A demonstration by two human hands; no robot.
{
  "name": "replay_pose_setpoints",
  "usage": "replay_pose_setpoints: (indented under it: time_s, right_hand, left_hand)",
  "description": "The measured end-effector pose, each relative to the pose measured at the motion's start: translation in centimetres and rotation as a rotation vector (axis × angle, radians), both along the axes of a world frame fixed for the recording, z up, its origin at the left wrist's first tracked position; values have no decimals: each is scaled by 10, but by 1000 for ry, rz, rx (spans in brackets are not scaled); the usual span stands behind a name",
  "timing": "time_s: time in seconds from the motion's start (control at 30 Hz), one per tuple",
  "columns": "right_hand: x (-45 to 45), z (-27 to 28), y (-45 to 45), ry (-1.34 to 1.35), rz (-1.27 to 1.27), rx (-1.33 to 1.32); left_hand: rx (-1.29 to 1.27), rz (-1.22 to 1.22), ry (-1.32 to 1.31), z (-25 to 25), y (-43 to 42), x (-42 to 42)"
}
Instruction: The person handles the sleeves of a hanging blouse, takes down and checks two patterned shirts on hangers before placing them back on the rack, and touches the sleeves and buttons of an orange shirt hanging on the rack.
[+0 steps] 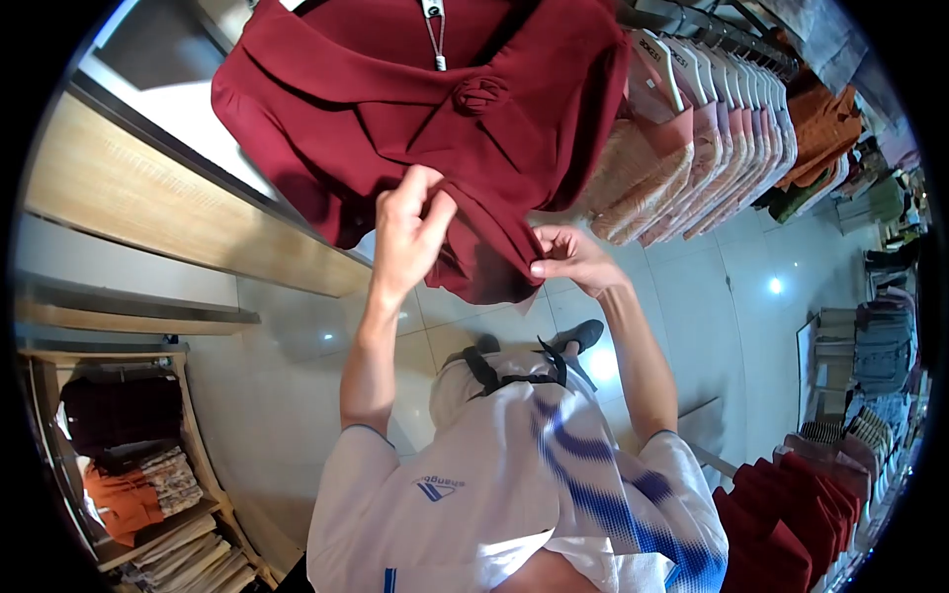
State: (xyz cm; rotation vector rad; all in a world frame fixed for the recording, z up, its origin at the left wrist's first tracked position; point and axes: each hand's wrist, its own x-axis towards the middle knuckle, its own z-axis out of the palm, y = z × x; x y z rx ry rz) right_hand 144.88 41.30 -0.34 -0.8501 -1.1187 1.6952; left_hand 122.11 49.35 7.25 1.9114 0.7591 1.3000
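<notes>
A dark red blouse (366, 109) with a fabric rose at the chest and a tag hanging at the neckline fills the top middle of the head view. My left hand (410, 227) pinches its front fabric near the waist. Lower and to the right, my right hand (576, 259) grips the hem between thumb and fingers. Between both hands the cloth is drawn into folds. What holds the blouse up at its top lies outside the view.
Pink patterned garments (682, 158) hang on white hangers at the right. Wooden shelving (148, 188) runs along the left, with folded clothes (124, 425) below. More red garments (791, 509) hang at lower right. Pale tiles (712, 316) cover the floor.
</notes>
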Motion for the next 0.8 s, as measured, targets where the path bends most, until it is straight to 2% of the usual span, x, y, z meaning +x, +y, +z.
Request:
replay_pose_setpoints:
  time_s: [0.07, 0.1, 0.2, 0.23, 0.27, 0.33, 0.4, 0.5, 0.57, 0.6, 0.67, 0.8]
  right_hand:
    - [4, -1, -5, -160, 65, 24]
    - [5, -2, -6, -158, 56, 24]
    - [7, -20, -8, -379, -238, 238]
    - [8, -32, -8, -437, -388, 255]
    - [9, -42, -9, -437, -393, 252]
    - [10, -47, -9, -717, -602, 188]
    - [12, -55, -9, -770, -637, 216]
    - [15, -71, -6, -629, -652, 117]
    - [12, -69, -9, -175, -511, 20]
    - [8, -59, -11, -174, -506, 20]
    - [1, -30, -17, 273, -441, -240]
    - [-4, -12, -25, 402, -396, -301]
  left_hand:
    - [-78, -35, -80, 6, 7, 2]
    - [-149, -38, -86, 8, 9, 2]
    - [-323, -38, -122, 22, 11, 3]
    - [-378, -48, -171, 21, 11, 6]
    - [-380, -53, -170, 22, 11, 8]
    - [-414, -78, -173, 23, 9, 10]
    - [-418, -86, -198, 22, 8, 10]
    - [-405, -86, -238, 23, 7, 9]
    - [-388, -77, -251, 23, 7, 6]
    - [-357, -46, -239, 22, 8, 5]
    - [-326, -12, -226, 20, 9, 2]
    - [-236, 76, -162, 7, 14, -10]
